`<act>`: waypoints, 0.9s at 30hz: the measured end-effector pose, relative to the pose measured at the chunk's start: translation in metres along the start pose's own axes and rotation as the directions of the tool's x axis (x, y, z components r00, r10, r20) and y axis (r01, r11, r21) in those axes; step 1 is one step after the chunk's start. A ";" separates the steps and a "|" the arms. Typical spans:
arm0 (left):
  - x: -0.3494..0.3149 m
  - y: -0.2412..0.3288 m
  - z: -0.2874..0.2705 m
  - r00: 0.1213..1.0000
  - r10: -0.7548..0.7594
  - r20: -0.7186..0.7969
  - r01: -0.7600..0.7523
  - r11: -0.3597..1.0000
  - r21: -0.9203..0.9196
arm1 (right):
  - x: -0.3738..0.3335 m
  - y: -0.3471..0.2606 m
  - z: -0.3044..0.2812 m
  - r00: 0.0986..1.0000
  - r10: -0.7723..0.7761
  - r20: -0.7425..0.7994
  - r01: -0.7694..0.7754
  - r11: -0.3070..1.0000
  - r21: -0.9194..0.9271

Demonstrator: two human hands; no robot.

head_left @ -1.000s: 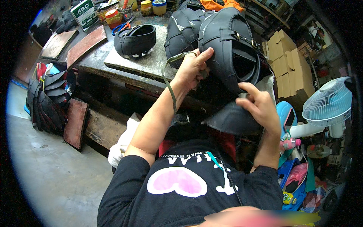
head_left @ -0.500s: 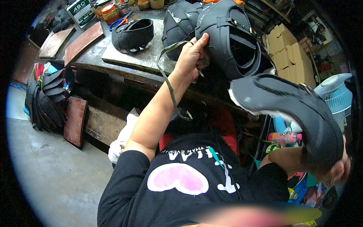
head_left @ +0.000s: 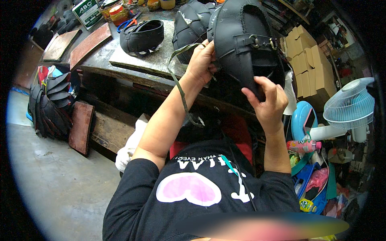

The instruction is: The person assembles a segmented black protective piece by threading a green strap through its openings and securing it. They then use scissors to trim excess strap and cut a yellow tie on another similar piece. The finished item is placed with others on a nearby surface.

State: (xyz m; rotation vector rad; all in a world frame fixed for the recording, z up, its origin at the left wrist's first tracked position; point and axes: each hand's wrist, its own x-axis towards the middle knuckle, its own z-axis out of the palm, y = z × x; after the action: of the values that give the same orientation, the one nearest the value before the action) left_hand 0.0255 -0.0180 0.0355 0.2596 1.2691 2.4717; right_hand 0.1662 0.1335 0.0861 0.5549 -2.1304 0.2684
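My left hand (head_left: 202, 62) is closed at the left edge of several black shoe uppers held together above the bench's near edge. A dark green strip (head_left: 177, 82) hangs down from beside that hand. The front shoe upper (head_left: 229, 44) has a strap with metal rings. My right hand (head_left: 270, 100) pinches its lower end between thumb and fingers. Another black shoe upper (head_left: 189, 26) with crossed straps lies on the bench just behind my left hand. Farther left, a single shoe upper (head_left: 140, 38) stands on a grey slab (head_left: 120, 59).
On the bench stand a green-and-white tin (head_left: 87, 15), jars (head_left: 118, 15) and blue-handled scissors (head_left: 126, 25). Reddish boards (head_left: 90, 46) lie at left. A bundle of black curved pieces (head_left: 52, 102) stands below. Cardboard boxes (head_left: 303, 64), a fan (head_left: 349, 104) and a bottle (head_left: 302, 146) are at right.
My right hand has brought a shoe upper from the far right, up and left onto the front of those in my left hand. My left arm has barely moved.
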 end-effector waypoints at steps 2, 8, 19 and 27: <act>0.000 -0.002 -0.001 1.000 0.004 0.021 -0.004 1.000 0.010 | 0.003 0.002 0.004 0.998 0.015 -0.055 -0.016 1.000 -0.022; -0.004 0.000 -0.001 0.999 -0.023 0.042 0.024 0.999 -0.034 | 0.042 0.010 -0.006 0.975 0.076 0.207 -0.035 0.981 -0.193; -0.005 0.002 0.005 0.997 -0.075 -0.013 0.073 0.990 -0.116 | 0.053 0.031 -0.012 0.988 -0.015 0.153 0.029 0.995 -0.095; 0.000 -0.013 -0.008 0.982 0.115 0.147 -0.089 0.981 -0.170 | 0.113 0.049 0.028 0.973 -0.193 0.127 0.206 0.974 -0.098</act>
State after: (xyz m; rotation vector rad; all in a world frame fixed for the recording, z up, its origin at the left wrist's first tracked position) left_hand 0.0263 -0.0171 0.0203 0.4768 1.0081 2.5662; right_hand 0.0652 0.1331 0.1626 0.7299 -2.1664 0.0049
